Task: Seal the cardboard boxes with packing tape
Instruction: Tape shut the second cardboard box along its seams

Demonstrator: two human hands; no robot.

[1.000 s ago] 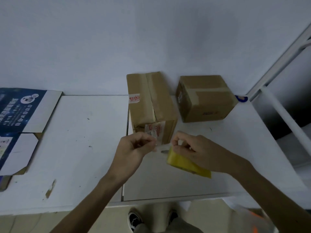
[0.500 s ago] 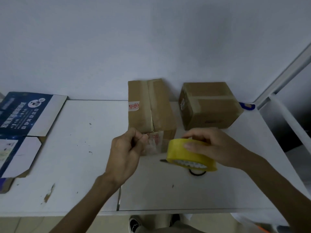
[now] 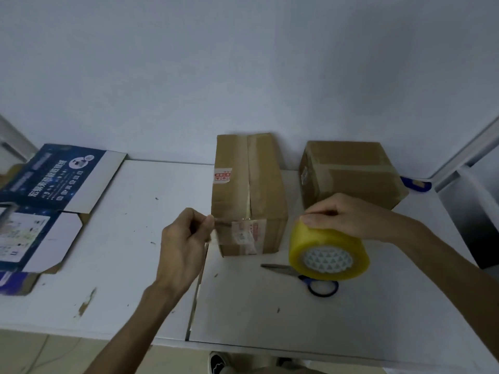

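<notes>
Yellow tape (image 3: 324, 245) is gripped by the right hand (image 3: 348, 217) at 3 o'clock of the box (image 3: 259, 182); its end is pinched by the left hand (image 3: 183, 238) at 9 o'clock. It should be pulled tight, then pressed flat.

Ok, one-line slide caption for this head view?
Left hand pinches the tape end at the nearer box; right hand holds the yellow roll over the scissors.

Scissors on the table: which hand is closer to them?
Right. The right hand holds the yellow tape roll over the scissors. The left hand is farther left, pinching the tape end beside the nearer box.
</notes>
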